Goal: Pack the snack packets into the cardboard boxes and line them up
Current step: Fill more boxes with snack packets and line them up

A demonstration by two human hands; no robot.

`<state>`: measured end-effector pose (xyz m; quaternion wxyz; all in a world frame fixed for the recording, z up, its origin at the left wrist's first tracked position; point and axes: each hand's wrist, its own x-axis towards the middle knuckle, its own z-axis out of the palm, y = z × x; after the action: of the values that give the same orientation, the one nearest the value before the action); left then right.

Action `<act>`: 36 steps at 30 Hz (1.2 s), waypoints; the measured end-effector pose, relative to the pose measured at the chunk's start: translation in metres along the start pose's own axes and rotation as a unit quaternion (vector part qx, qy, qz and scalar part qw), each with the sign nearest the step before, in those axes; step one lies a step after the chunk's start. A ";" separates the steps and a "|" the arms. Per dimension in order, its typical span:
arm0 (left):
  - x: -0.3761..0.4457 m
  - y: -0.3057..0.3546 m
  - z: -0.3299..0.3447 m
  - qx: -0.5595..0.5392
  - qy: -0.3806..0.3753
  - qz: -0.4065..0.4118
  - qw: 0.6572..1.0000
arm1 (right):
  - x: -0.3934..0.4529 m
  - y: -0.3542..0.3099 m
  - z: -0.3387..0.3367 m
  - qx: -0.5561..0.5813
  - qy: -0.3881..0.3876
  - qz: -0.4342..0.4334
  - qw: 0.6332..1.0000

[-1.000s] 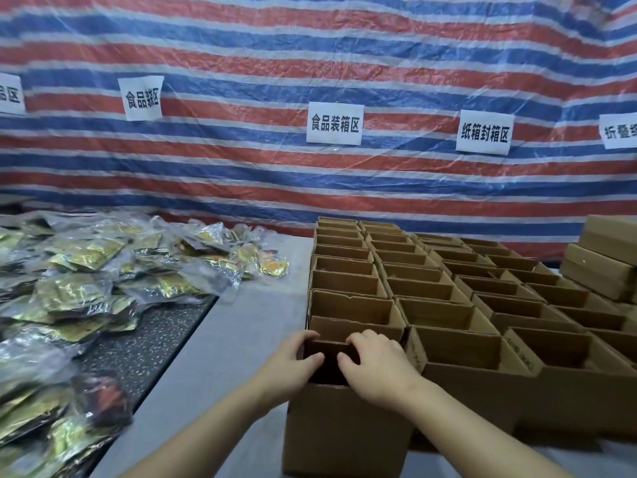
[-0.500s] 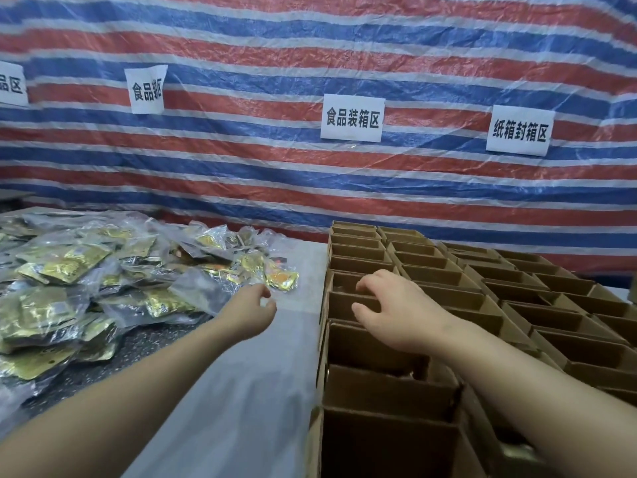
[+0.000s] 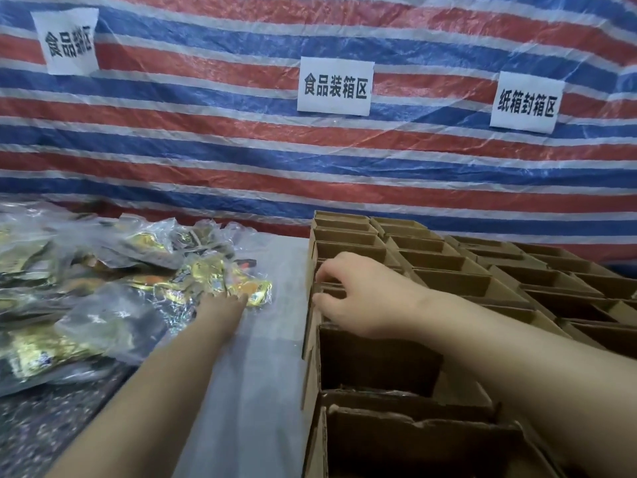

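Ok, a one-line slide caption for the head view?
Left hand reaches a gold snack packet; right hand rests on open cardboard boxes.

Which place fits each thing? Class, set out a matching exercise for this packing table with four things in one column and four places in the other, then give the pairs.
Things
1. left hand
2. right hand
3. open cardboard boxes
4. paper signs

Places
A. stuck on the striped tarp
B. in rows on the right of the table
C. on the edge of the snack packets
D. over the leftmost column of boxes

Pairs: 1-C, 2-D, 3-B, 4-A
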<state>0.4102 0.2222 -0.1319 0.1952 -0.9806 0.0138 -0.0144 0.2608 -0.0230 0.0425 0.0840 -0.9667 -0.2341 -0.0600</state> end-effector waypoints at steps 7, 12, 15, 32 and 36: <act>-0.012 -0.004 0.018 -0.056 0.006 -0.043 0.997 | -0.003 0.002 0.003 0.017 -0.007 -0.003 1.000; -0.077 -0.020 -0.001 -0.238 0.155 -0.076 0.956 | -0.024 -0.013 -0.003 0.061 0.004 0.005 0.998; -0.142 -0.025 -0.020 -0.295 0.133 -0.114 0.939 | -0.050 -0.033 -0.004 0.083 -0.003 0.004 0.997; -0.332 0.059 -0.017 -0.169 -0.050 -0.016 0.984 | -0.186 -0.093 -0.027 0.059 -0.033 -0.014 0.998; -0.354 0.061 -0.009 -0.124 0.011 -0.020 0.992 | -0.206 -0.092 -0.026 0.064 -0.037 -0.007 0.997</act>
<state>0.0553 0.1739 -0.1547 0.0713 -0.9971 -0.0023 -0.0270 0.0349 -0.0388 0.0488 0.1364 -0.9594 -0.2468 -0.0101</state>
